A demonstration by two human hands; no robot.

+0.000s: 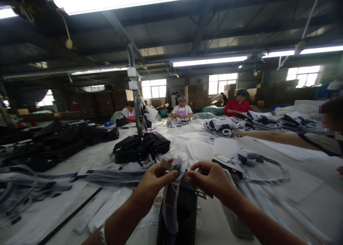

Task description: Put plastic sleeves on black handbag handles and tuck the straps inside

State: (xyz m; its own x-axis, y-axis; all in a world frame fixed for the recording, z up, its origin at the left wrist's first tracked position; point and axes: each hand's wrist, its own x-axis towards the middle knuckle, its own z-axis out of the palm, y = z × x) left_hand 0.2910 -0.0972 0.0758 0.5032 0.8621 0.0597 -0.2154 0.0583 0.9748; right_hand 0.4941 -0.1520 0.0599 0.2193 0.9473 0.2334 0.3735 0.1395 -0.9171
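Note:
A black bag (pixel 187 205) stands on the table right in front of me, with gold-coloured metal fittings on its right side. Its handle (pixel 171 205), wrapped in clear film, rises up the middle. My left hand (pixel 155 180) is closed on the upper part of this wrapped handle, thumb in front, and a small brown card (pixel 166 164) sticks out by the fingers. On the other side my right hand (pixel 214 180) pinches close to the handle's top; what lies between its fingertips is too small to make out.
Black bags (pixel 142 146) lie ahead, and a large pile of them (pixel 48 145) is at the left. A wrapped bag handle (pixel 278 171) curves at the right. A co-worker's arm (pixel 273 136) reaches in from the right. A post (pixel 138 112) rises from the table.

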